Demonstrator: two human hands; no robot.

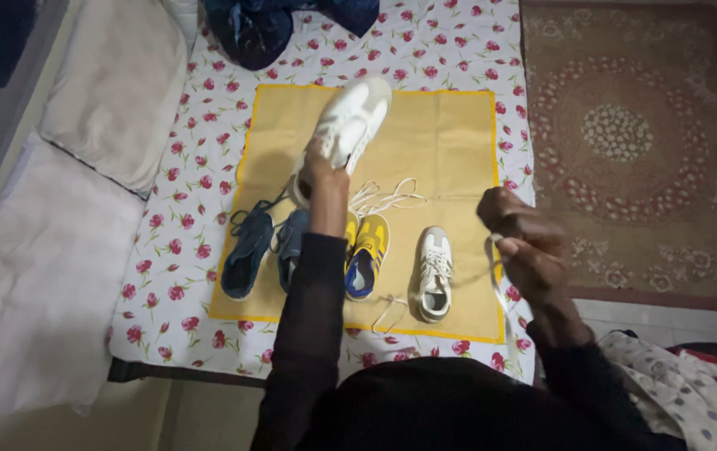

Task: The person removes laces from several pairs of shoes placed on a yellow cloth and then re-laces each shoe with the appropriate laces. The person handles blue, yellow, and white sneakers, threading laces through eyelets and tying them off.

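My left hand (pixel 322 169) grips a white sneaker (pixel 348 122) by its heel and holds it up over a yellow cloth (pixel 450 134). My right hand (pixel 519 238) is closed on a white shoelace (pixel 497 284) that hangs down from it. On the cloth lie a second white sneaker (pixel 434 272), a yellow and blue pair (pixel 367 255) and a dark blue pair (pixel 250 253). Loose white laces (pixel 387 199) trail on the cloth near the raised shoe.
The cloth lies on a bed with a white sheet printed with red flowers (pixel 200 150). A pale pillow (pixel 116 83) lies at the left, dark blue fabric (pixel 258 29) at the top. A brown patterned rug (pixel 634 142) covers the floor at the right.
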